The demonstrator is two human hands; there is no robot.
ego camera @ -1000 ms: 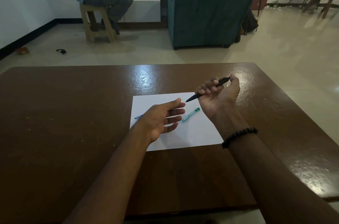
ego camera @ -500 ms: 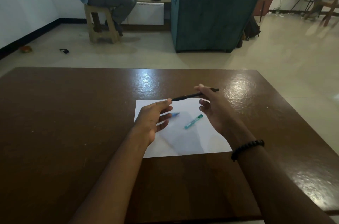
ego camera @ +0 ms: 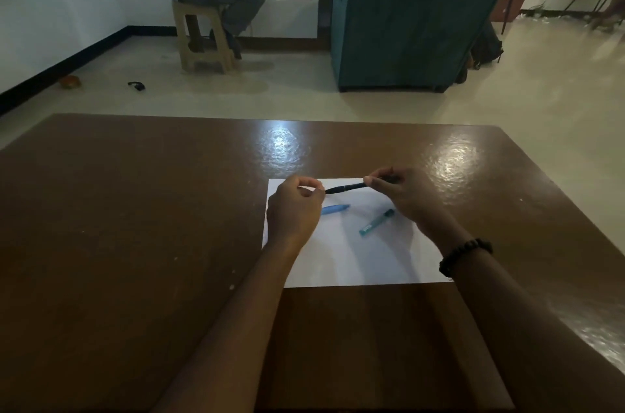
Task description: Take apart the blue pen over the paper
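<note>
A black pen [ego camera: 345, 188] is held level above a white sheet of paper [ego camera: 351, 257] on the brown table [ego camera: 135, 243]. My right hand [ego camera: 402, 196] grips the pen's right part, and a beaded bracelet sits on that wrist. My left hand [ego camera: 296, 206] pinches the pen's left tip with curled fingers. Under the hands, on the paper, lie a blue pen [ego camera: 334, 209] and a small teal tube-like item [ego camera: 376, 227].
Beyond the table's far edge stands a teal armchair [ego camera: 416, 13]. A person sits on a wooden stool [ego camera: 203, 37] at the back left, holding a phone. Small objects lie on the floor at left [ego camera: 136, 85].
My left hand has risen from the paper and closed on the black pen's left tip. My right hand has turned the pen level and moved it toward the left hand.
</note>
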